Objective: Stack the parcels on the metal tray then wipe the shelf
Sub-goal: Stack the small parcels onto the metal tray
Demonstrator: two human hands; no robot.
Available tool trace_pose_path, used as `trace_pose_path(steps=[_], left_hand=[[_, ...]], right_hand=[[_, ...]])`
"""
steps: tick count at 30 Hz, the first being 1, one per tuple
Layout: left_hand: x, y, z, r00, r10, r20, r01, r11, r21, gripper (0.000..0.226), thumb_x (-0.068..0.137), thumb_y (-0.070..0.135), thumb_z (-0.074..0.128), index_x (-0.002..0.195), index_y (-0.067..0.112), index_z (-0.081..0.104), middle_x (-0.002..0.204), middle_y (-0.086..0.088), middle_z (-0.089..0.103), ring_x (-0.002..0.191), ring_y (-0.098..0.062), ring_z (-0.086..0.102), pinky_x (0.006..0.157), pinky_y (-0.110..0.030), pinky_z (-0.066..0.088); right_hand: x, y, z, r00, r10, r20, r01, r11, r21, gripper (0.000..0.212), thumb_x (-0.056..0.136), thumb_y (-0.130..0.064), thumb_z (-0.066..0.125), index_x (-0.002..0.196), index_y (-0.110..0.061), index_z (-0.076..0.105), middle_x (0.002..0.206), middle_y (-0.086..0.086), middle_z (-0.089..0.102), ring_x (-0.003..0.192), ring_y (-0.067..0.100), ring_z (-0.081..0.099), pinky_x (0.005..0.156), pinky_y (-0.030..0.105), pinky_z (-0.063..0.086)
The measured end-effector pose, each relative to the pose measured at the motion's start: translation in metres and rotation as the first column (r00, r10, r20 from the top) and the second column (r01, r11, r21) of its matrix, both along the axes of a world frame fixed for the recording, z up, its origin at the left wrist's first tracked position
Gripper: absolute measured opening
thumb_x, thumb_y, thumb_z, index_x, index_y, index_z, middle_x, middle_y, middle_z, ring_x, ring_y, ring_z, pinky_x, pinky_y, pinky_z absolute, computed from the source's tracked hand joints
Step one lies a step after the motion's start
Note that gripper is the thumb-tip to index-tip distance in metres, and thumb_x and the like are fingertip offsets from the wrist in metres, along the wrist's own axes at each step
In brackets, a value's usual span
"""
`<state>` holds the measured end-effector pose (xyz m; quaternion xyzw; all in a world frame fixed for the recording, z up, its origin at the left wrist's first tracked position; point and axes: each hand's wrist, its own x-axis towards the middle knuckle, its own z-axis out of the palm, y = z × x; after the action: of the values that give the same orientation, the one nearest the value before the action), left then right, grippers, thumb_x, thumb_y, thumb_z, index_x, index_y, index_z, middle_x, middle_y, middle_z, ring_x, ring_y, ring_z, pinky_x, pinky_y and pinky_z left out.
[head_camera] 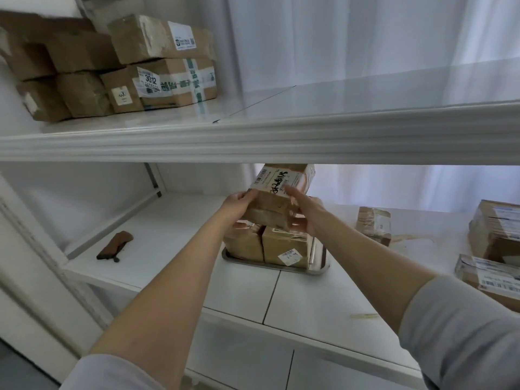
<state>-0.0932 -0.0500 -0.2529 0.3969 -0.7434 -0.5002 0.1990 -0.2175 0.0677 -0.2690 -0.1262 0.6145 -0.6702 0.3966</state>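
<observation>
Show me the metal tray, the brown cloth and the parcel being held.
Tray (319,269): head view, front right corner of its rim.
Cloth (115,244): head view, its middle.
Parcel (277,180): head view, white label on its top face.

Sheer white curtains (365,38) (daylight glowing through) hang behind a white frame post (36,246).

Both hands hold a labelled cardboard parcel (278,190): the left hand (239,205) grips its left edge, the right hand (305,215) its right corner, forefinger lying on the label. Just under the hands, two brown parcels (284,246) stand side by side in a metal tray (318,270). A brown cloth (115,244) lies well left of the left hand. A taped parcel (374,225) sits right of the right hand, beside a brownish stain (413,237).
</observation>
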Motion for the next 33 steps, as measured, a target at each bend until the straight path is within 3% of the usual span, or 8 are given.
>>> trace_pose_path(steps=[4,6,10,12,16,22,28,33], left_hand=[[0.016,-0.024,-0.001,0.996,0.064,-0.067,-0.059,0.996,0.065,0.045,0.092,0.039,0.056,0.132,0.017,0.051,0.121,-0.006,0.059,0.106,-0.024,0.06,0.081,-0.035,0.057],[0.022,-0.037,-0.004,0.992,0.095,-0.087,-0.09,0.994,0.056,0.044,0.092,0.033,0.058,0.131,0.015,0.052,0.12,-0.007,0.06,0.102,-0.022,0.06,0.076,-0.033,0.057],[0.032,-0.059,-0.01,0.985,0.136,-0.107,-0.133,0.991,0.034,0.04,0.093,0.028,0.057,0.13,0.014,0.054,0.118,-0.007,0.062,0.096,-0.021,0.061,0.061,-0.025,0.055],[0.034,-0.066,-0.013,0.983,0.148,-0.104,-0.146,0.989,0.033,0.036,0.094,0.027,0.055,0.128,0.014,0.055,0.115,-0.006,0.062,0.093,-0.02,0.06,0.058,-0.023,0.052],[0.035,-0.074,-0.02,0.989,0.138,-0.045,-0.136,0.99,0.032,0.032,0.097,0.025,0.05,0.127,0.017,0.056,0.111,-0.005,0.06,0.095,-0.021,0.059,0.058,-0.024,0.052],[0.029,-0.076,-0.026,0.99,0.125,0.059,-0.127,0.991,0.042,0.035,0.098,0.032,0.041,0.129,0.024,0.054,0.115,-0.004,0.059,0.101,-0.024,0.056,0.075,-0.03,0.047],[0.016,-0.078,-0.027,0.99,0.124,0.065,-0.124,0.992,0.005,0.039,0.097,0.03,0.043,0.134,0.021,0.053,0.131,-0.005,0.056,0.116,-0.025,0.052,0.083,-0.03,0.038],[0.01,-0.078,-0.027,0.988,0.131,0.08,-0.128,0.991,-0.043,0.035,0.095,0.023,0.044,0.126,0.016,0.06,0.126,-0.007,0.059,0.099,-0.023,0.05,0.076,-0.029,0.037]], right_hand=[[0.01,-0.038,-0.003,0.999,0.022,-0.041,-0.02,0.999,0.043,0.068,0.075,-0.055,0.073,0.12,-0.006,0.057,0.102,0.01,0.067,0.091,0.03,0.068,0.079,0.045,0.059],[0.015,-0.055,-0.005,0.997,0.046,-0.068,-0.04,0.996,0.08,0.066,0.08,-0.056,0.067,0.121,-0.005,0.057,0.101,0.01,0.067,0.089,0.028,0.068,0.08,0.043,0.059],[0.025,-0.08,-0.009,0.979,0.07,-0.193,-0.035,0.983,0.18,0.054,0.093,-0.052,0.05,0.119,-0.005,0.057,0.086,0.002,0.061,0.069,0.014,0.057,0.062,0.026,0.052],[0.025,-0.09,-0.013,0.976,0.06,-0.208,-0.02,0.981,0.191,0.048,0.094,-0.046,0.054,0.12,-0.007,0.058,0.096,0.005,0.066,0.075,0.016,0.062,0.075,0.029,0.058],[0.028,-0.101,-0.019,0.975,0.055,-0.216,-0.006,0.975,0.222,0.036,0.095,-0.032,0.056,0.121,-0.007,0.056,0.102,0.009,0.068,0.081,0.021,0.067,0.079,0.033,0.06],[0.024,-0.107,-0.029,0.958,0.032,-0.286,0.049,0.961,0.272,0.041,0.092,-0.034,0.059,0.12,-0.004,0.056,0.098,0.009,0.069,0.071,0.02,0.062,0.07,0.031,0.057],[0.02,-0.103,-0.027,0.94,0.025,-0.341,0.087,0.947,0.308,0.041,0.092,-0.037,0.059,0.118,-0.005,0.058,0.096,0.008,0.065,0.085,0.023,0.066,0.071,0.032,0.055],[0.021,-0.1,-0.022,0.928,0.053,-0.368,0.086,0.932,0.352,0.042,0.091,-0.04,0.059,0.115,-0.006,0.06,0.095,0.007,0.063,0.069,0.017,0.055,0.06,0.027,0.047]])
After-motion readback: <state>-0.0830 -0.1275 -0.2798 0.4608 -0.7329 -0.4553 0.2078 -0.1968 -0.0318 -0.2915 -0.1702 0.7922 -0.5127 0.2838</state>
